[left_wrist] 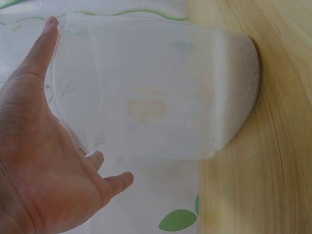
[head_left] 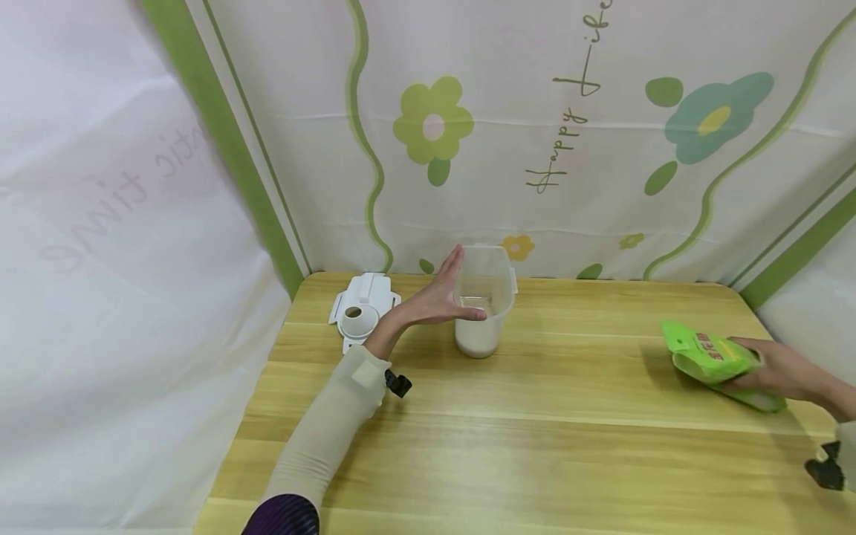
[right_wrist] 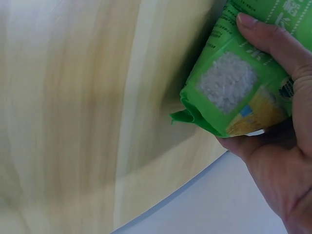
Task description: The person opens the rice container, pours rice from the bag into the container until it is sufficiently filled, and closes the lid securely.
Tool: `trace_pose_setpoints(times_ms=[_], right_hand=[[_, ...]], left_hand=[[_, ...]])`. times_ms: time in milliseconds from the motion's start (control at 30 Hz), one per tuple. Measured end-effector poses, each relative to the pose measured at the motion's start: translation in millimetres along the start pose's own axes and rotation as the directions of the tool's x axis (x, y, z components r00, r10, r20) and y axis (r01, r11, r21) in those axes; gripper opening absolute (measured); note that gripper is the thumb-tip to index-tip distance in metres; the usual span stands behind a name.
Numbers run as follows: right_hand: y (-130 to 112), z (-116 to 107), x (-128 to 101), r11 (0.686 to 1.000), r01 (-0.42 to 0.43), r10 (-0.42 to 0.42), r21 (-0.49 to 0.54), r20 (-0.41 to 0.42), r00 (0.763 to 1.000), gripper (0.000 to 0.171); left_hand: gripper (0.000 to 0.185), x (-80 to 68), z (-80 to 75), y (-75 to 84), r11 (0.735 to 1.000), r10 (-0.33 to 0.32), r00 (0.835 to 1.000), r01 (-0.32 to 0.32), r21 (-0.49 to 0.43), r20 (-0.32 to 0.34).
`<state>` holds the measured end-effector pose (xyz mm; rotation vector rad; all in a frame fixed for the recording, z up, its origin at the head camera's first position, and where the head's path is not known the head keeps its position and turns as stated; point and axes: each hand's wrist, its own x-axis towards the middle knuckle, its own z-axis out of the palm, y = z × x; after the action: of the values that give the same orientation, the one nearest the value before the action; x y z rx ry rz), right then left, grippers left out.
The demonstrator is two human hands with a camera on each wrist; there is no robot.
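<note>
A clear plastic container stands upright on the table with a layer of white grains at its bottom. My left hand is spread wide at the container's rim, thumb towards the front and fingers at its left side. In the left wrist view some fingertips stick out past the container wall; how firmly they touch is unclear. Over at the right, my right hand grips a green rice bag, tilted low over the table. White rice shows on its front in the right wrist view, with my thumb across it.
Left of the container lies a white plastic lid with a round opening. A patterned curtain hangs behind the wooden table. The table's right edge is near the rice bag.
</note>
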<state>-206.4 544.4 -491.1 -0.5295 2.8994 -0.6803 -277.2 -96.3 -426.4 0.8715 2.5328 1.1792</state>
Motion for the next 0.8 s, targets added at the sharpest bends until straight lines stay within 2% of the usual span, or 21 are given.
trace_pose_setpoints(times_ms=[333,500,667,800], right_hand=[[-24,-4,18,0.992,0.064,-0.064,0.105,-0.01,0.998,0.056],[-38,-7,29,0.992,0.068,-0.067,0.107,-0.012,0.998,0.059],[-54,-9,39,0.993,0.054,-0.053,0.108,-0.019,0.998,0.054],[-68,-13,49,0.993,0.055,-0.053,0.105,-0.02,0.998,0.054]], left_hand=[[0.133,-0.6,-1.5,2.0,1.0,-0.007,1.0,0.006,0.019,0.015],[0.134,-1.5,-3.4,1.5,1.0,0.003,1.0,-0.003,0.021,0.021],[0.139,-0.8,-5.0,-0.2,0.999,0.011,1.0,-0.012,0.046,0.021],[0.135,-0.5,-6.1,0.9,0.999,0.005,1.0,-0.006,0.051,0.021]])
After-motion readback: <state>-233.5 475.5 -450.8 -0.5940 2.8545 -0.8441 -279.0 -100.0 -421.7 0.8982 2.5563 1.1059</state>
